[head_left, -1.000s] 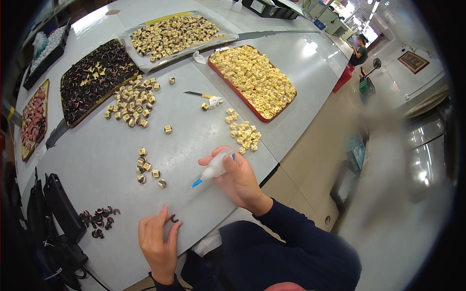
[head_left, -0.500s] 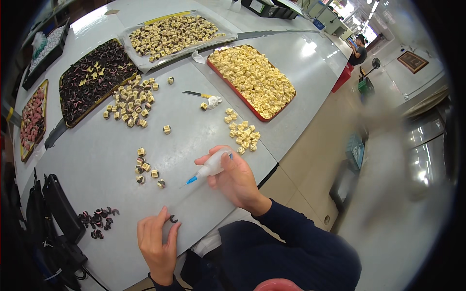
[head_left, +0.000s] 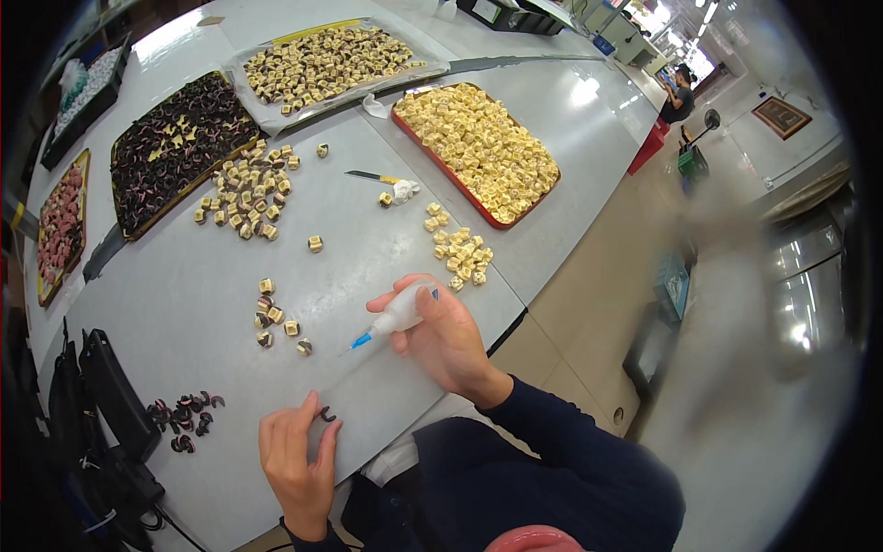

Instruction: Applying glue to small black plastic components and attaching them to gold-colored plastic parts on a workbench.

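Note:
Near the table's front edge, my left hand (head_left: 299, 457) rests with thumb and forefinger around a small dark C-shaped piece (head_left: 326, 415). My right hand (head_left: 445, 339), a little farther up and to the right, grips a white squeeze bottle (head_left: 402, 313). Its blue needle tip (head_left: 360, 341) slants down and left, above the table and apart from the dark piece. A loose heap of similar dark curved pieces (head_left: 187, 416) lies left of my left hand. Several cream-and-dark small blocks (head_left: 274, 317) are scattered beyond my hands.
Farther back stand a red tray (head_left: 504, 224) of cream pieces, a tray (head_left: 432, 70) of two-tone blocks and a dark-piece tray (head_left: 138, 235). A knife (head_left: 370, 176) lies mid-table beside crumpled white tissue (head_left: 405, 190). Black equipment (head_left: 120, 396) occupies the left edge. A person (head_left: 678, 99) sits far right.
Almost nothing differs. The bottle in my right hand has shifted very slightly to the left; my left hand stays at the dark piece.

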Tool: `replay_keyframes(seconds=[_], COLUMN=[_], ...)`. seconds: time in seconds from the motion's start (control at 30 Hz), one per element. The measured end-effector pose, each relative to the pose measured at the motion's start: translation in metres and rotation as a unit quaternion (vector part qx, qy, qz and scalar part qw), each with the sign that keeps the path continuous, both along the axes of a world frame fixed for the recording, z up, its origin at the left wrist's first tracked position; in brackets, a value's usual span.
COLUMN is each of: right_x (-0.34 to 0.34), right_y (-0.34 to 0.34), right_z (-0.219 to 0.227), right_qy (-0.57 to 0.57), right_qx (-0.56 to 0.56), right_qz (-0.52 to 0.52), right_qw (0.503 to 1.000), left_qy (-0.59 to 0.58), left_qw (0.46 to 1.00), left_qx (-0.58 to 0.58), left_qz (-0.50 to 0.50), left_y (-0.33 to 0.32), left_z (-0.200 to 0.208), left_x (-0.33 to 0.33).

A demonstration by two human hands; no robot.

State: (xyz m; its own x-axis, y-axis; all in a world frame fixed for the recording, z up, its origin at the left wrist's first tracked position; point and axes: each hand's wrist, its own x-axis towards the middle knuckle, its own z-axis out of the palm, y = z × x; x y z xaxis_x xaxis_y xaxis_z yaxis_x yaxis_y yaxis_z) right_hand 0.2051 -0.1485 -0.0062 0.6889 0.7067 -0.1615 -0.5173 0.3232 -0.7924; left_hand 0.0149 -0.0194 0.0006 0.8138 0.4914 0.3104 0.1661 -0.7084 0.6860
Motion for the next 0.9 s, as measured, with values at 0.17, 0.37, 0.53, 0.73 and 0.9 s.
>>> replay_keyframes(seconds=[0.17,0.37,0.53,0.73,0.9], right_x=[0.0006,-0.0003,-0.0001,-0.001,-0.0022], right_y=[-0.0002,0.001,0.0015,0.0035,0.0031], right_z=[-0.0008,0.0011,-0.0012,-0.0021,-0.0024], right_qy=[0.0,0.0,0.003,0.002,0.0], right_qx=[0.004,0.003,0.006,0.007,0.011], right_qz=[0.003,0.002,0.008,0.015,0.012], right_qw=[1.0,1.0,1.0,1.0,1.0], left_qy=[0.0,-0.002,-0.002,-0.002,0.001], left_qw=[1.0,1.0,1.0,1.0,1.0], left_qx=[0.0,-0.009,0.001,-0.004,-0.005], left_qz=[-0.002,0.002,-0.002,0.003,0.008], left_y=[0.0,-0.0006,-0.0003,-0.0012,-0.0027], left_z=[-0.0003,0.0,-0.0004,-0.001,-0.0005], left_x=[0.0,-0.0001,-0.0002,0.0002,0.0])
